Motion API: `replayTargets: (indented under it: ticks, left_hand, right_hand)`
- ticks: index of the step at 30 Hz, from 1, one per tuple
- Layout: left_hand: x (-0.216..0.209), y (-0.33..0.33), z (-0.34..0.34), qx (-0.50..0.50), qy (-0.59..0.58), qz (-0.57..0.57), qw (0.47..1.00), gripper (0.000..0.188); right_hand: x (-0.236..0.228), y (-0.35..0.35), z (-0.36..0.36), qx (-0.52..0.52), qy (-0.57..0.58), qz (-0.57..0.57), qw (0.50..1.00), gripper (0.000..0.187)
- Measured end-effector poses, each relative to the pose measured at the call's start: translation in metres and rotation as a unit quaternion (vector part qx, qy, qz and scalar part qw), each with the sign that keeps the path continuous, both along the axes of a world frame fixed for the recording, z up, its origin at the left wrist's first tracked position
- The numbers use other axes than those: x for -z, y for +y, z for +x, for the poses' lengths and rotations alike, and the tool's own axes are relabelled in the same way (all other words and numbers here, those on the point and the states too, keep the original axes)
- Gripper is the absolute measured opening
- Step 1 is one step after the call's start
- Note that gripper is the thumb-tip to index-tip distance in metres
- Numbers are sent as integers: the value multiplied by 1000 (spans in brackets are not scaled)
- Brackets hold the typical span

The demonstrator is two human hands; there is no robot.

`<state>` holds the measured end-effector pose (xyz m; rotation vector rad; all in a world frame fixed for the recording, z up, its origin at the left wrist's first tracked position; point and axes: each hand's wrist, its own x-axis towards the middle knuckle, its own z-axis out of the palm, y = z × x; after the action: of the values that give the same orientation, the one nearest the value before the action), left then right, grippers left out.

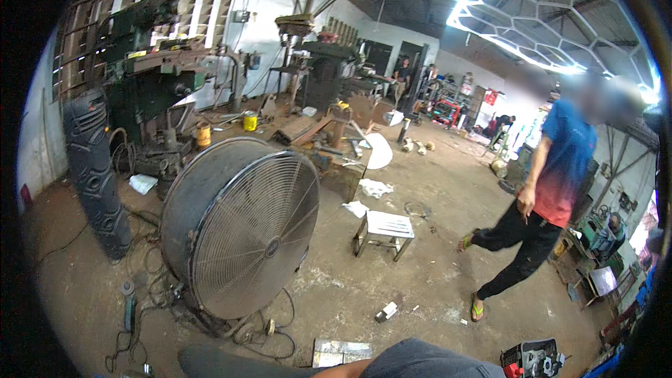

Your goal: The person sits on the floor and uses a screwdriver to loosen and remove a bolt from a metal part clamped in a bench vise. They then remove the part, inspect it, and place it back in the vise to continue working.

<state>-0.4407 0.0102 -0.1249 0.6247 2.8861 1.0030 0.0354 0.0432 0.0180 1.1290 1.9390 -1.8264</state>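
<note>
Neither of my hands shows; both lie outside the picture. Along the lower edge there is only a strip of my bare arm [344, 369] beside dark grey cloth [427, 362]. A flat metal sheet [341, 352] lies on the floor just beyond that arm. To the left stands a large round drum fan [255, 231] with a wire guard, cables trailing around its base. A low metal stool [388, 224] with a pale top stands ahead. A small box [386, 311], white and dark, lies on the floor in front of it.
Another person [560, 161] in a blue-and-red shirt strides at the right. A tall black speaker [94, 168] and a green milling machine [154, 77] stand left. A red-and-black machine [532, 360] sits lower right. Loose cables [280, 343] cross the floor near the fan.
</note>
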Motion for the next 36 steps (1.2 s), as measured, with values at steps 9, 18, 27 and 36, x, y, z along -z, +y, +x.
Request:
replayTargets:
  ticks: [9, 18, 27, 36]
  left_hand:
    - [-43, 15, 25, 4, -49, -47, 998, 57]
    - [-100, 27, 94, -63, -127, 5, 990, 50]
    - [-142, -4, 152, -32, -130, 11, 991, 83]
    - [-193, -175, 332, 41, -14, 175, 984, 34]
  right_hand:
    - [3, -1, 1, 16, 5, -47, 999, 71]
    - [21, -16, 134, -21, -36, -62, 997, 47]
    - [9, -7, 76, -178, 101, 173, 963, 48]
    - [49, -14, -14, -352, 166, 230, 892, 43]
